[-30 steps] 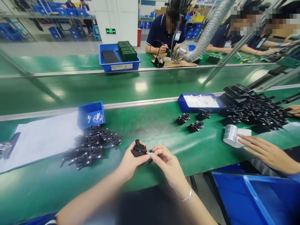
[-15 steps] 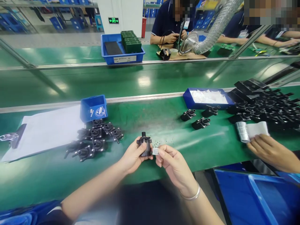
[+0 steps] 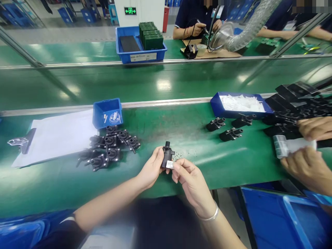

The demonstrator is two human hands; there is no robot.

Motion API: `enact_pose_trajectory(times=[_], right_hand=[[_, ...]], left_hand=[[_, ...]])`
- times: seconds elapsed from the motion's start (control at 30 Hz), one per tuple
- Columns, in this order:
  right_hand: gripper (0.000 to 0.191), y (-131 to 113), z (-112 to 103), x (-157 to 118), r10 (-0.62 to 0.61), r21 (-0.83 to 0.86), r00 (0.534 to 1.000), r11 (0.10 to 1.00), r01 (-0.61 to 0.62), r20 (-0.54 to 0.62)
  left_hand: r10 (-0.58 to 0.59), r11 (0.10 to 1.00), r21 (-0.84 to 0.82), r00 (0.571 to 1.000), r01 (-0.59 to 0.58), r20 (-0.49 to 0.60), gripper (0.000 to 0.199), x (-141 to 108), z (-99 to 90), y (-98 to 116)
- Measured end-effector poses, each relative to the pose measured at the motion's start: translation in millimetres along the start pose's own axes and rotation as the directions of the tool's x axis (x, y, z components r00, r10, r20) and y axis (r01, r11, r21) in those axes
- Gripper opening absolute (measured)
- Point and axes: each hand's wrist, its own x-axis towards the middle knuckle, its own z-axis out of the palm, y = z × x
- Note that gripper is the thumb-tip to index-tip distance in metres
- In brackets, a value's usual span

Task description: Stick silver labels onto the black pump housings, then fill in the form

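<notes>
Green counter (image 3: 181,124) is scattered with dark specks (image 3: 179,157) just beside the black part (image 3: 167,152); that part, roughly upright, is held by the left hand (image 3: 151,168), its grip closed around the body; a white label (image 3: 169,164) is pinched by the right hand (image 3: 191,176), its grip shut between thumb and finger; the label has just been brought over the part's side from a spot clear of it, so the two now overlap in view; left of the part, piled fittings (image 3: 110,154) and a blue box (image 3: 100,117) are seen; right of it, three dark housings (image 3: 229,135) are set before a tray (image 3: 219,107); farther right, a roll (image 3: 280,147) is handled by a co-worker's hands (image 3: 307,166); whether the label touches cannot be told; its print is too small to read; the part's lower end is hidden by fingers.
</notes>
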Motion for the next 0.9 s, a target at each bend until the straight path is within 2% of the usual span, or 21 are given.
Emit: enact_pose_trajectory(times=[0.23, 0.43, 0.9], right_hand=[[0.028, 4.3, -2.8, 4.6, 0.006, 0.003, 1.000, 1.000, -0.006, 0.012], [0.028, 5.3, -7.0, 5.5, 0.063, 0.090, 0.997, 0.994, -0.067, 0.046], [0.026, 4.3, -3.9, 2.3, 0.030, 0.116, 1.000, 0.993, -0.031, 0.011]], left_hand=[[0.001, 0.999, -0.050, 0.999, 0.001, 0.039, 0.043, -1.7, -1.0, 1.5], [0.006, 0.999, -0.046, 0.999, -0.003, 0.052, 0.042, -1.5, -1.3, -0.5], [-0.003, 0.995, -0.097, 0.997, 0.011, 0.076, 0.037, -1.4, -0.6, 0.7]])
